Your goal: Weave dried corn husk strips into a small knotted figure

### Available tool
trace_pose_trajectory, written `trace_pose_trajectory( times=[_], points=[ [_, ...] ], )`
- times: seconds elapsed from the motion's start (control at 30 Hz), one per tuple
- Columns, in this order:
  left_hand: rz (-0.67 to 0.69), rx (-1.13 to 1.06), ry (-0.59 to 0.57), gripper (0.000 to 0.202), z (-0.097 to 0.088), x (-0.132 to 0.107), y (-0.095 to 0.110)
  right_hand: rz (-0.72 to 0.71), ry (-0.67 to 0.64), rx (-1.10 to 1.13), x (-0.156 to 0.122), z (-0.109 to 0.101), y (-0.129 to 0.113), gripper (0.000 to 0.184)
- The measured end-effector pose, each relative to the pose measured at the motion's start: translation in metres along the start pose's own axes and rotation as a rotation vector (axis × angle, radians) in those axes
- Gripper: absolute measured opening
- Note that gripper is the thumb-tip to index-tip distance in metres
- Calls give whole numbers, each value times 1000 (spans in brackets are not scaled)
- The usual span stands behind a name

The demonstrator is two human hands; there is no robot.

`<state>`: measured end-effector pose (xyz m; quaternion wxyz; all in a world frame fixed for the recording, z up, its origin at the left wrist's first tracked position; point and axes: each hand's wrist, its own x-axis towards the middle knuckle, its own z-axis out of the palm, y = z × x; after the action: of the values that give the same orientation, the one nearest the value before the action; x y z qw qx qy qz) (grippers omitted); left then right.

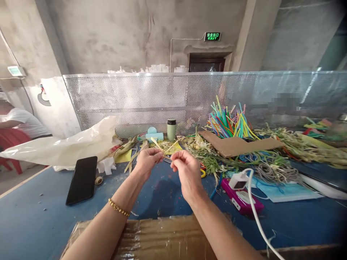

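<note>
Both hands are raised over the blue table [159, 191], close together. My left hand [145, 162] is closed in a pinch on pale dried husk strips [171, 147], whose ends stick up and out beyond the fingers. Just to its right, my right hand [187, 173] has thumb and fingers pressed together at the strips' near end. Exactly what lies between those right fingertips is too small to make out, but a strip runs to them. Behind the hands are yellow sheets [124, 156] and dried husks [200, 145]. Yellow scissor handles [203, 173] show partly beside my right hand.
A black phone [81, 180] and tape roll [99, 180] lie left, by plastic sheeting [81, 144]. A green bottle [171, 129] stands behind. Right are colourful pipe cleaners [227, 121], cardboard [238, 146] and a purple power strip [241, 198] with a white cable. Corrugated cardboard [165, 238] lies nearest.
</note>
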<state>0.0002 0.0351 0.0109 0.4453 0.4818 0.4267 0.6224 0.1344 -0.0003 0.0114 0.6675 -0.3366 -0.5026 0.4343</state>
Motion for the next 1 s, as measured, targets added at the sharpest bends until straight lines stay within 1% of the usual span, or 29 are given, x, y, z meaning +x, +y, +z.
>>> trace_pose_trajectory(
  times=[0.1,0.2,0.3,0.4,0.43,0.5,0.57,0.6,0.67,0.73,0.8,0.87,0.9,1.0],
  points=[
    [13,-24,5,22,-1,-1,0,13,-29,-42,-2,4,5,13],
    [4,-36,-1,23,-1,-3,-1,8,9,-57,1,4,8,14],
    [-35,-57,-38,24,2,-6,-4,-49,104,-89,9,-4,11,13],
    [-106,-92,-78,23,5,-6,-10,-123,115,-235,19,-13,16,14],
    [-137,-92,-83,22,5,-6,-13,-133,127,-287,23,-15,18,16],
    [-161,-107,-63,22,5,-3,-18,-91,163,-337,28,-20,23,17],
    [-165,-124,-66,21,2,-1,-20,-9,108,-444,31,-22,26,10],
    [-178,-126,-86,21,0,0,-20,13,64,-500,33,-23,28,11],
    [-189,-133,-120,21,-5,2,-17,-6,29,-582,34,-24,29,15],
    [-173,-163,-104,20,-8,1,-12,-59,14,-619,34,-24,28,19],
    [-166,-184,-131,19,-10,0,-6,-102,-26,-610,33,-23,26,22],
    [-173,-187,-206,19,-9,-2,-3,-115,-88,-575,30,-22,24,26],
    [-175,-178,-238,18,-8,-3,-2,-108,-114,-552,29,-21,22,27],
    [-132,-129,-273,17,-6,-5,-3,-55,-167,-469,25,-19,20,28]
  ],
)
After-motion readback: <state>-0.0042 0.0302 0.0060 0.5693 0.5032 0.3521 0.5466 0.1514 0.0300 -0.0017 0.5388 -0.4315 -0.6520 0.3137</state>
